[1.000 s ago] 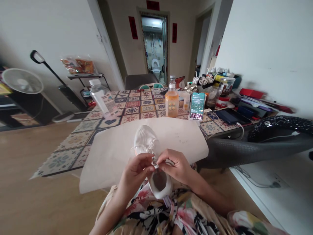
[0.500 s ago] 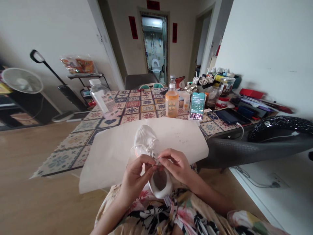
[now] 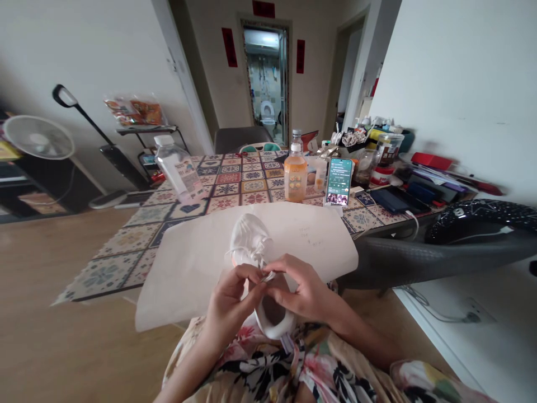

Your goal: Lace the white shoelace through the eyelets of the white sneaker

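A white lace-up shoe (image 3: 250,232) points away from me, its toe over a large white paper sheet (image 3: 188,268) and its heel opening near my lap. Above the shoe's tongue, my left hand (image 3: 239,294) pinches a white shoelace (image 3: 268,276) between thumb and forefinger. My right hand (image 3: 293,282) meets it from the right, fingers closed on the same lace. The two hands' fingertips nearly touch and partly hide the lace. A loose loop of lace lies at the shoe's left side.
The patterned table (image 3: 222,190) carries a large clear bottle (image 3: 178,170), an orange drink bottle (image 3: 295,173) and a propped lit phone (image 3: 339,182). Jars, a tablet (image 3: 394,198) and clutter fill its right side. A grey chair (image 3: 390,260) stands at the right.
My right hand has shifted slightly left, its fingers curling closer to my left fingertips. The lace between them has changed shape. The shoe has barely moved.
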{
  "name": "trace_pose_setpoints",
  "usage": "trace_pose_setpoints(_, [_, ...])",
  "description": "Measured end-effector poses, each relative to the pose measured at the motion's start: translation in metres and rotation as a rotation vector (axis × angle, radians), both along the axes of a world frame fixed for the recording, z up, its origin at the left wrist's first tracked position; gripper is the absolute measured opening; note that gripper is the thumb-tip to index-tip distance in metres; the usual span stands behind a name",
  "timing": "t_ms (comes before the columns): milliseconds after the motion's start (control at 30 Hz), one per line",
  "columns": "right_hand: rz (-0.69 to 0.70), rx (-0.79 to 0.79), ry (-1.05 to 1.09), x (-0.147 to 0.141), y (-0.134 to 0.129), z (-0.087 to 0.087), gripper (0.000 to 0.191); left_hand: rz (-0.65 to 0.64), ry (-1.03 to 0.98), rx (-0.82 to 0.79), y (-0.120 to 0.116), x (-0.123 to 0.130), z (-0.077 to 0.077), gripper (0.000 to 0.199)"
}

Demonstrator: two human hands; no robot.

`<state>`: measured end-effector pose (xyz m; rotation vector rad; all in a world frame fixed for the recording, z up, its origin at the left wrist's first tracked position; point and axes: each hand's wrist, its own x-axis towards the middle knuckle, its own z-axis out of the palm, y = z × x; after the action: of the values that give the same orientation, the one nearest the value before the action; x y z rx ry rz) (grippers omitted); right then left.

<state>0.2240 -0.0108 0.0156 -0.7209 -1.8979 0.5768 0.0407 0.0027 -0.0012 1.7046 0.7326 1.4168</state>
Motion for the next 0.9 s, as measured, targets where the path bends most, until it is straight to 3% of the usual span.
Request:
trace_pose_setpoints(433, [-0.111, -0.216, 0.245, -0.008, 0.000, -0.010, 0.013, 0.034, 0.160, 0.073, 0.000, -0.002, -0.001, 0.011])
trace_pose_setpoints(533, [-0.099, -0.165, 0.165, -0.006, 0.001, -0.009, 0.007, 0.048, 0.149, 0.088, -0.001, -0.004, -0.002, 0.010])
trace_pose_setpoints(633, [-0.049, -0.119, 0.063, -0.003, 0.003, -0.006, 0.013, 0.052, 0.138, 0.115, 0.001, -0.007, -0.004, 0.010])
trace_pose_setpoints(900, [-0.025, -0.070, 0.052, -0.003, 0.005, -0.009, 0.007, 0.095, 0.130, 0.162, 0.005, -0.008, -0.001, 0.008])
